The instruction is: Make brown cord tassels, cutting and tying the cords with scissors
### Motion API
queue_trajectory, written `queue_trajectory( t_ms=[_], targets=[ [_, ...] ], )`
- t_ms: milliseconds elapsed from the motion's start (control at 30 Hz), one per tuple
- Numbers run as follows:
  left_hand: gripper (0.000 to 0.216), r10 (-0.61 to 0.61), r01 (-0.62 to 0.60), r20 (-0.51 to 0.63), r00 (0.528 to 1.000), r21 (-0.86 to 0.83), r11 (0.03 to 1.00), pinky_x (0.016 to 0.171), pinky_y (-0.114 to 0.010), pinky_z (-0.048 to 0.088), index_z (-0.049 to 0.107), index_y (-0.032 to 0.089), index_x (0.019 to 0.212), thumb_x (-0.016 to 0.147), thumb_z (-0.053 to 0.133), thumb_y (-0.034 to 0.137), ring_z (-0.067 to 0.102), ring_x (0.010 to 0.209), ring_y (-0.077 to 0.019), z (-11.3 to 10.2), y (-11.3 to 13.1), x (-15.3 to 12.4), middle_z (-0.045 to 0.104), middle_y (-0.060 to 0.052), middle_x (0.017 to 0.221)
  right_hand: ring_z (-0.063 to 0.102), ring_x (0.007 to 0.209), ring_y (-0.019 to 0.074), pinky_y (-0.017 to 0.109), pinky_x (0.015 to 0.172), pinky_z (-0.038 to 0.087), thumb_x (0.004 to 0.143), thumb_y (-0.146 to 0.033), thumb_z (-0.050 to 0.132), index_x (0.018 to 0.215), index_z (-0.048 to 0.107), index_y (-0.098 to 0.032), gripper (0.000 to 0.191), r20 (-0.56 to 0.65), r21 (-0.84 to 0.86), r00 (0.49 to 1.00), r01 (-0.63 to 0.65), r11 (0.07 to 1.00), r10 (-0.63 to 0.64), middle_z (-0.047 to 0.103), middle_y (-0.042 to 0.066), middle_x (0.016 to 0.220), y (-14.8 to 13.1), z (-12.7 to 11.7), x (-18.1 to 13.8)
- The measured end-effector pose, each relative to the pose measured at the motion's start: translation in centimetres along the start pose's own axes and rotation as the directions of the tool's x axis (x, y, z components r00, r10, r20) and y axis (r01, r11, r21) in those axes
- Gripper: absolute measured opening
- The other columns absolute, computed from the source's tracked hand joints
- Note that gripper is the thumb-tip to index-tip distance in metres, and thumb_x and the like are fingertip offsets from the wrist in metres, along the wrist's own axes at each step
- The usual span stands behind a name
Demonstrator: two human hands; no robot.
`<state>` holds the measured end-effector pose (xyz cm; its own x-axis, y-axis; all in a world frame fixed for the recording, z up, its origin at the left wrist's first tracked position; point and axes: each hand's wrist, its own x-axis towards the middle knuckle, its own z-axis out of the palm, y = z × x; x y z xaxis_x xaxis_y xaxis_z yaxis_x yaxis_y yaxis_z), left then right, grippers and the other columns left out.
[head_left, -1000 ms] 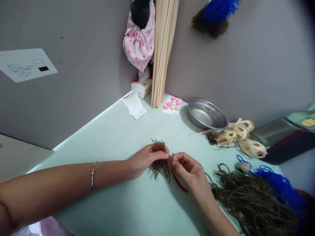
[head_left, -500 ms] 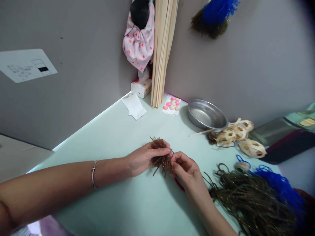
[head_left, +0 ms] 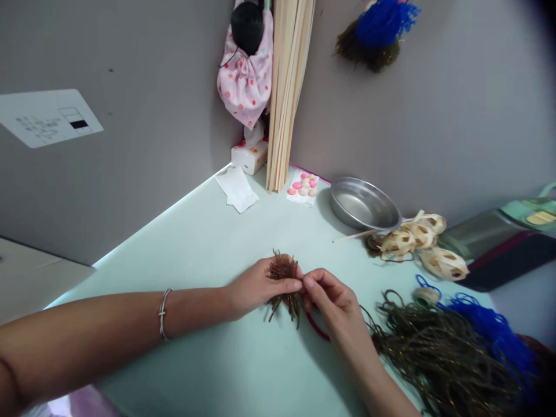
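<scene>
My left hand [head_left: 258, 285] is closed round a small brown bundle of yarn [head_left: 283, 267], its cut ends sticking out above and below the thumb. Against the left fingertips, my right hand [head_left: 332, 301] pinches at the bundle's right side; what lies between its thumb and forefinger is too small to make out. Below the right hand, a dark red cord [head_left: 318, 328] curves over the table. Dark olive-brown yarn [head_left: 434, 353] lies in a loose heap to the right of that hand, with blue yarn [head_left: 490, 330] beside it.
On the pale green table [head_left: 186, 249] stand a metal bowl [head_left: 367, 202], several woven strip balls [head_left: 417, 237], a thread spool [head_left: 425, 297] and a bottle [head_left: 490, 231]. Wooden strips [head_left: 286, 98] lean in the corner near a tissue pack [head_left: 249, 156] and pink and cream pieces [head_left: 304, 185].
Both hands have shifted slightly down with the yarn bundle, which has turned a little in the left hand. The right fingertips have closed in tighter against the left thumb.
</scene>
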<state>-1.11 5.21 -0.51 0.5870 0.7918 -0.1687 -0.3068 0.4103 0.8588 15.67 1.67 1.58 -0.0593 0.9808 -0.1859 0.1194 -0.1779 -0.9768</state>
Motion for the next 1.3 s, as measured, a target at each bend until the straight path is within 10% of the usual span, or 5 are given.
queue_trajectory(
  t_ms=[1300],
  targets=[
    [0.014,-0.049,0.057,-0.060,0.997,0.132,0.990,0.070,-0.024,0.039,0.060,0.015,0.078,0.075,0.069,0.026,0.050,0.071,-0.0109,0.2,0.5,-0.1,0.054,0.001,0.072,0.037,0.055,0.0093,0.021,0.051,0.028,0.082,-0.040,0.072,0.082,0.063,-0.018,0.024,0.031,0.080,0.999,-0.020,0.997,0.018,0.050,-0.004,0.060,1.2,-0.1,0.2]
  ],
)
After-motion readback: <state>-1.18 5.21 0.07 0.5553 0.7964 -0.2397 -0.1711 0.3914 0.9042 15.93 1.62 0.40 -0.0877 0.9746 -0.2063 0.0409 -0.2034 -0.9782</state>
